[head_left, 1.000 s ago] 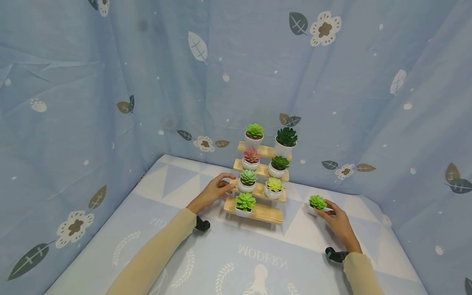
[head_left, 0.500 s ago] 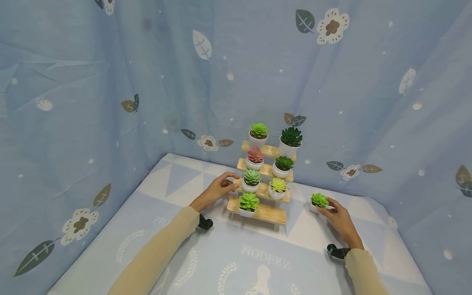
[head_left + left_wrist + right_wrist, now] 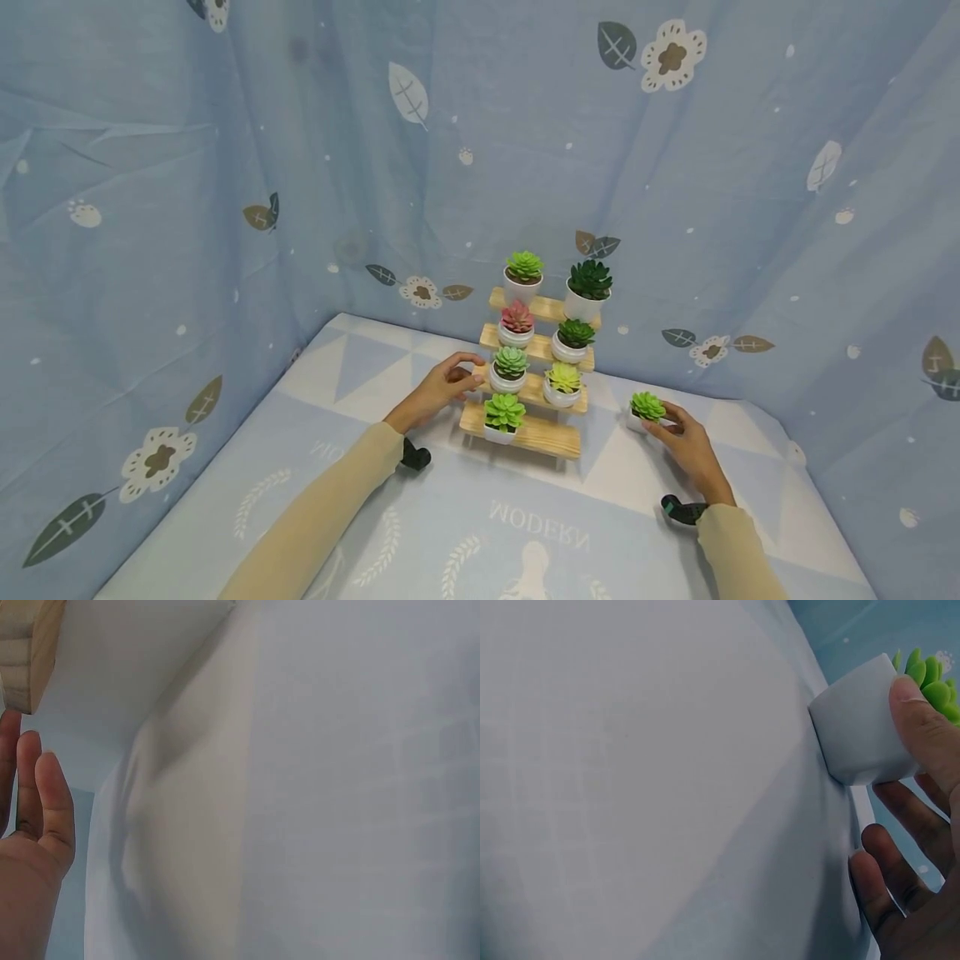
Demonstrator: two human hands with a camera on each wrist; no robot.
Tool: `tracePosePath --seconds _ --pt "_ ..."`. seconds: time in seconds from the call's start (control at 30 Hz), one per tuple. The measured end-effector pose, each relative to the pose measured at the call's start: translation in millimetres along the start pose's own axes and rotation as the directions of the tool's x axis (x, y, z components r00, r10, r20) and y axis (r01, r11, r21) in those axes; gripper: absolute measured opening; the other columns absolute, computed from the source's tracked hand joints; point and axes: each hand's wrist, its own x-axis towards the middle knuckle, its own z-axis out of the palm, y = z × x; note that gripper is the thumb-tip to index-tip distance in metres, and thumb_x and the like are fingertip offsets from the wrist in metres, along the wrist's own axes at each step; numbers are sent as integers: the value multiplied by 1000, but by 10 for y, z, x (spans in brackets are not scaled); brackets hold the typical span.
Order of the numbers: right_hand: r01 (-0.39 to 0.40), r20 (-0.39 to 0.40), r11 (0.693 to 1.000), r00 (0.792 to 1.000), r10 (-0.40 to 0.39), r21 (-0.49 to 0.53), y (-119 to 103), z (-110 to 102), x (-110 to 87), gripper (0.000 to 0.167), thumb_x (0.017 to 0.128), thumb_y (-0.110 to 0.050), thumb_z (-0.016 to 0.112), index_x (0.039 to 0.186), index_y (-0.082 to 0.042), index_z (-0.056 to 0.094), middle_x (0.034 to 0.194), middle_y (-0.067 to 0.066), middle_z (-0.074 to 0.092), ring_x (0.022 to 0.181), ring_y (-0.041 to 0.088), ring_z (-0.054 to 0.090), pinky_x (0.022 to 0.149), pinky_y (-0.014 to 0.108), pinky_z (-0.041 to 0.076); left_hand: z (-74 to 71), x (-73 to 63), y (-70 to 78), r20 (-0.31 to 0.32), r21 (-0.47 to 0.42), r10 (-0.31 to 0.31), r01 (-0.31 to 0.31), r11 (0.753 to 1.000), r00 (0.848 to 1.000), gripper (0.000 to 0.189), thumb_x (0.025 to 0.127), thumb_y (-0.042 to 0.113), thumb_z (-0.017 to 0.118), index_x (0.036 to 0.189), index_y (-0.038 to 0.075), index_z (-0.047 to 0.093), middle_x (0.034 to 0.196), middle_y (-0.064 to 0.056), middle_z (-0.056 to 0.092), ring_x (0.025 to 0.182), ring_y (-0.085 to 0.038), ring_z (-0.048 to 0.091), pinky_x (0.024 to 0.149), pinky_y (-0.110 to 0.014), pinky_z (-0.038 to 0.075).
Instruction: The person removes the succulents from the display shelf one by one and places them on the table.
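**White pot (image 3: 859, 724) held in right hand (image 3: 688, 447) beside wooden stand (image 3: 553, 436)**

The pot is gripped by thumb and fingers, its green plant (image 3: 647, 406) seen above the rim, on the right side of the stand; whether its base is rested on the cloth (image 3: 435, 508) cannot be told. The left hand (image 3: 435, 392) is placed at the left end of the stand's second shelf (image 3: 534, 390) from the bottom, fingers loosely bent; whether the wood is pinched or only touched cannot be told.

Seven more potted plants are carried on four shelves: a lime plant (image 3: 504, 412) at bottom left; a pale green plant (image 3: 511, 362) and a yellow plant (image 3: 563, 377) one step up; then a pink plant (image 3: 517, 317) and a dark green plant (image 3: 575, 333); on top, a bright green plant (image 3: 524, 267) and a blackish-green plant (image 3: 590, 279).

Both arms are covered by beige sleeves (image 3: 322, 512). The cloth is printed with triangles, sprigs and lettering. Behind, a blue curtain (image 3: 517, 108) is patterned with leaves and flowers.
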Motion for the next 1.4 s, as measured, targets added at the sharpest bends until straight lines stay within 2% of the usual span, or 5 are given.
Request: tracePosePath --seconds 0.27,0.53,0.77,0.9,1.4 --pt "-33 17 998 999 32 55 -42 -41 -53 99 93 -56 72 165 -10 20 160 28 34 143 47 36 110 60 38 12 -9 13 5 -3 -8 8 1000 1000 41 102 39 66 139 26 55 111 -13 65 107 -29 62 90 -46 53" --pt "-22 26 987 1000 18 159 -63 -145 -164 95 95 -45 74 165 -11 19 156 25 41 138 41 45 97 40 54 10 -12 17 4 9 -8 8 1000 1000 41 102 40 66 139 26 55 112 -13 65 108 -29 63 89 -45 53" --pt "30 -1 988 1000 -30 153 -149 -203 -282 93 97 -47 71 166 -15 18 156 25 39 137 43 41 106 62 40 -1 -25 -11 -5 8 -16 16 1000 1000 41 102 39 66 140 27 55 113 -13 65 109 -32 62 91 -48 53" --pt "88 -46 987 996 -82 137 -253 -201 -350 88 98 -47 70 165 -14 23 155 24 41 135 43 41 102 64 40 -6 -49 -12 -1 3 -3 3 1000 1000 43 102 40 66 141 25 54 113 -14 65 111 -35 62 91 -49 53" --pt "233 -98 966 970 -223 115 -792 -31 -584 71 99 -42 70 157 -14 40 146 17 52 123 26 50 92 24 42 14 -31 -7 8 -3 3 -3 1000 1000 44 102 42 66 141 27 54 115 -14 65 110 -33 62 90 -47 53"
